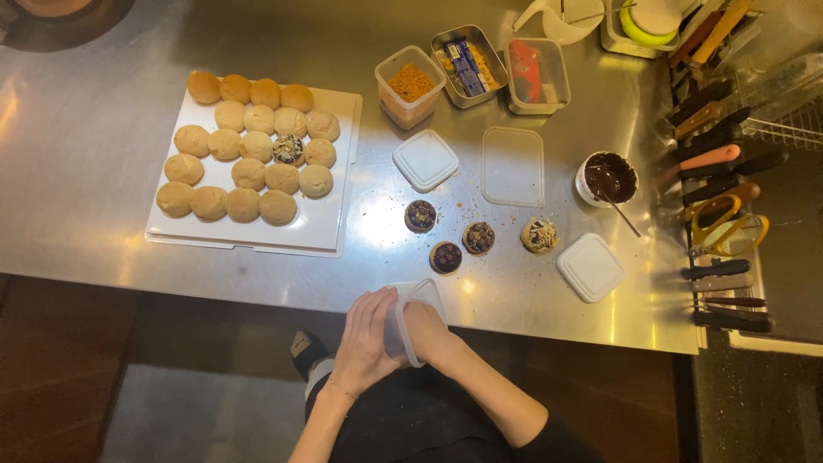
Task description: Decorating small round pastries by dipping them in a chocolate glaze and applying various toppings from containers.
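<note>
I hold a clear square plastic container (410, 321) at the near edge of the brushed steel counter (86, 154), tipped on its side between my palms. My left hand (367, 339) lies flat against its outer face with fingers together and stretched upward, and my right hand (426, 333) is curled round the other side, both closed on it; I cannot tell what is inside it. Along the far side stand three open tubs: a clear square one of orange-brown crumbs (410, 86), a metal rectangular tin with blue and yellow wrapped pieces (468, 65), and a clear tub holding something red (536, 75). Two loose lids lie before them, a white square one (425, 159) and a clear rectangular one (512, 165), and a third white square lid (590, 267) sits near the right front. A round cup of dark chocolate (608, 178) has a spoon leaning out of it. Four small topped pastries (477, 238) rest just beyond my hands. To the left, a white rectangular tray (330, 214) carries rows of plain round golden buns (249, 146).
</note>
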